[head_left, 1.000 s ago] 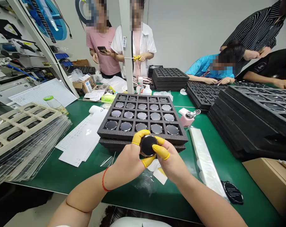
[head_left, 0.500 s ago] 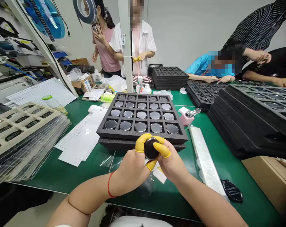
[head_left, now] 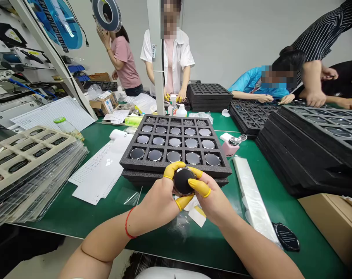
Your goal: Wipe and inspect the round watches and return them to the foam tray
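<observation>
My left hand (head_left: 154, 205) pinches a round black disc (head_left: 183, 181) through yellow finger cots (head_left: 173, 169), my right hand (head_left: 213, 201) pinching its other side, just in front of the foam tray (head_left: 141, 164), above the green surface (head_left: 56, 211).

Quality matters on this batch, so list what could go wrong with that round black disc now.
The round black disc sits pinched between the left hand and right hand just above the foam tray, so a slip could drop it onto the filled pockets. The yellow finger cots might mark its surface. The pink dispenser bottle stands nearby and could get knocked.
</observation>
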`<act>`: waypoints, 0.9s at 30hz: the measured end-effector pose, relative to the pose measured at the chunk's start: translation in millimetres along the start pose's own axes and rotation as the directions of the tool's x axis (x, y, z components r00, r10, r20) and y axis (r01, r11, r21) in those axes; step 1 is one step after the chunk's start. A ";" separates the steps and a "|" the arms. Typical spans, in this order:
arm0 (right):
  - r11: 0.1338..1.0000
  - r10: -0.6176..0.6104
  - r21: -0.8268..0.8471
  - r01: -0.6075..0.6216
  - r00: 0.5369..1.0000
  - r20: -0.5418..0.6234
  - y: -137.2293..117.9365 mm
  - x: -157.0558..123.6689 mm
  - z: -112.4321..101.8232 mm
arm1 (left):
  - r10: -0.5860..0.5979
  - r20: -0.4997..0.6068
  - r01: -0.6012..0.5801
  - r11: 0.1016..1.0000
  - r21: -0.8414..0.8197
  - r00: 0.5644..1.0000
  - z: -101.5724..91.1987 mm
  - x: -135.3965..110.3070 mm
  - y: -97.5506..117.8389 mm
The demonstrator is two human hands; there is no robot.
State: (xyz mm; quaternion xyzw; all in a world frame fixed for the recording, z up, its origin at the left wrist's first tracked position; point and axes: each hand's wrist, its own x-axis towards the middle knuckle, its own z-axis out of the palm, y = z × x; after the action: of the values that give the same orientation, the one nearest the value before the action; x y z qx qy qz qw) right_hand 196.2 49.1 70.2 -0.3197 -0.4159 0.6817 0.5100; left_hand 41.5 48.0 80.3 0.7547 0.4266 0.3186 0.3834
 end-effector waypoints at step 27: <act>0.985 0.105 -0.147 -0.089 0.989 0.103 0.2 3.5 0.6 | -0.077 0.184 0.077 0.997 0.009 0.980 -14.0 8.0 0.6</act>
State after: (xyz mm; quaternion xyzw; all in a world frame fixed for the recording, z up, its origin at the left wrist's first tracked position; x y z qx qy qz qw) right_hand 194.6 52.2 70.2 -0.3367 -0.4749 0.6911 0.4283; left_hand 33.8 59.3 89.1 0.7642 0.4185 0.2321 0.4324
